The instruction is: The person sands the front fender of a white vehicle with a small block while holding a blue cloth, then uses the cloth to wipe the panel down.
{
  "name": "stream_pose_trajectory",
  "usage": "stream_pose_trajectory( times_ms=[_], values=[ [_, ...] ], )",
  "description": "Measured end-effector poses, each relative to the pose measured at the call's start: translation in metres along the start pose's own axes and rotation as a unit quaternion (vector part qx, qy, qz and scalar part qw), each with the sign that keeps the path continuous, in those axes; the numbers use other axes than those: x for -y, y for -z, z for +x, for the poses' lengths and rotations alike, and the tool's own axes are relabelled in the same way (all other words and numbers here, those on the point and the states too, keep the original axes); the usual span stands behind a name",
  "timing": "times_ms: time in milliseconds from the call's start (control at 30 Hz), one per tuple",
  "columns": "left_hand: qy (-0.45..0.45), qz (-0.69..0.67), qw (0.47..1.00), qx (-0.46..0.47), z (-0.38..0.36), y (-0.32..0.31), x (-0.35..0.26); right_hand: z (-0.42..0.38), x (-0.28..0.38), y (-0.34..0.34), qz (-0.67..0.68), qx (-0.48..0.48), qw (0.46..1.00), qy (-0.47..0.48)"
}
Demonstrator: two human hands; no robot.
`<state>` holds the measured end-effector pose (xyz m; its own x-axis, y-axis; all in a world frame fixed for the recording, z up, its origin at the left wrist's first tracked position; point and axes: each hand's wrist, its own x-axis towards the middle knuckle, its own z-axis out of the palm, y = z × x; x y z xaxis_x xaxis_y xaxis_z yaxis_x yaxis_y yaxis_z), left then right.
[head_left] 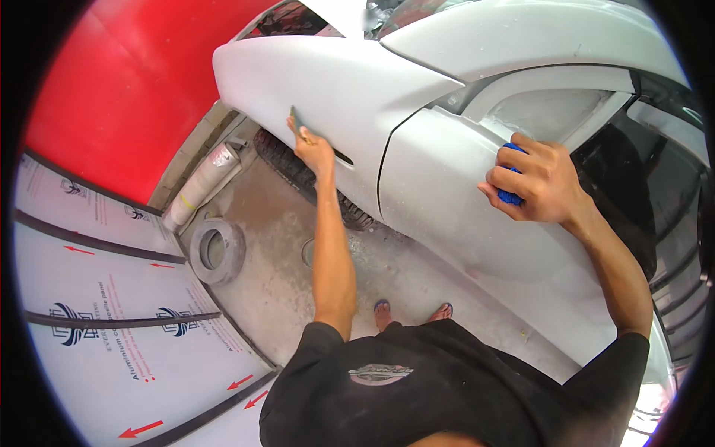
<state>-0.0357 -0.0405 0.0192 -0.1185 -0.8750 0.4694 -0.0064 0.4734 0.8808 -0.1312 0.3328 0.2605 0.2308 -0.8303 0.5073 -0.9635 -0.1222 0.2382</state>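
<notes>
My left hand [311, 147] is closed on a thin, dark greenish-grey pad [296, 118], held against the pale front fender [335, 82] above the wheel. Part of the pad is hidden by my fingers. On the right, my right hand [538, 179] grips a bright blue cloth [511, 173] over the top of the white car door [439, 171], near the window frame. The cloth is bunched under my fingers, and whether it touches the door cannot be made out.
The car's tire [287, 162] sits below the fender. A loose grey tire [217, 251] and a wrapped roll [199, 186] lie on the floor at left. Printed panels [112, 357] and a red wall [141, 89] stand beyond.
</notes>
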Motion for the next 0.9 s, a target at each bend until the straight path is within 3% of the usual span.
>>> stream_pose_trajectory(
  times_ms=[67, 167, 233, 300, 367, 433, 467, 533, 633, 733, 833, 900],
  values=[
    [-0.048, -0.023, 0.998, -0.019, -0.041, -0.004, -0.033, 0.001, -0.001, 0.000, 0.001, 0.005, 1.000, 0.000],
    [-0.140, 0.000, 0.990, -0.015, -0.113, -0.016, -0.034, 0.003, 0.000, 0.002, -0.003, 0.010, 1.000, -0.008],
    [-0.116, 0.036, 0.992, -0.046, -0.072, -0.008, -0.013, 0.003, 0.000, 0.002, -0.001, 0.008, 1.000, -0.009],
    [-0.067, 0.073, 0.992, -0.083, 0.008, -0.005, 0.045, 0.004, -0.001, 0.002, -0.002, 0.006, 1.000, -0.011],
    [0.017, 0.087, 0.993, -0.073, 0.033, -0.002, 0.071, 0.003, 0.001, 0.002, -0.003, 0.010, 1.000, -0.013],
    [0.111, 0.073, 0.991, -0.019, 0.009, 0.012, 0.023, 0.004, 0.000, 0.003, -0.007, 0.019, 1.000, -0.007],
    [0.057, 0.019, 0.998, -0.019, -0.031, 0.010, -0.001, 0.005, 0.000, 0.003, -0.006, 0.016, 1.000, -0.008],
    [-0.150, 0.051, 0.982, -0.099, -0.085, -0.013, 0.018, 0.006, 0.001, 0.002, -0.005, 0.013, 1.000, -0.010],
    [-0.059, -0.044, 0.996, -0.054, -0.043, 0.002, 0.040, 0.007, 0.002, 0.003, -0.010, 0.020, 1.000, -0.006],
    [0.011, -0.021, 0.996, -0.087, 0.043, 0.007, 0.113, 0.008, 0.003, 0.002, -0.008, 0.020, 1.000, -0.013],
    [0.033, 0.040, 0.996, -0.066, 0.009, 0.006, 0.113, 0.008, 0.003, 0.003, -0.021, 0.026, 0.999, -0.011],
    [-0.139, 0.046, 0.980, -0.135, -0.056, -0.008, 0.063, 0.010, 0.002, 0.002, -0.017, 0.018, 1.000, -0.008]
  ],
)
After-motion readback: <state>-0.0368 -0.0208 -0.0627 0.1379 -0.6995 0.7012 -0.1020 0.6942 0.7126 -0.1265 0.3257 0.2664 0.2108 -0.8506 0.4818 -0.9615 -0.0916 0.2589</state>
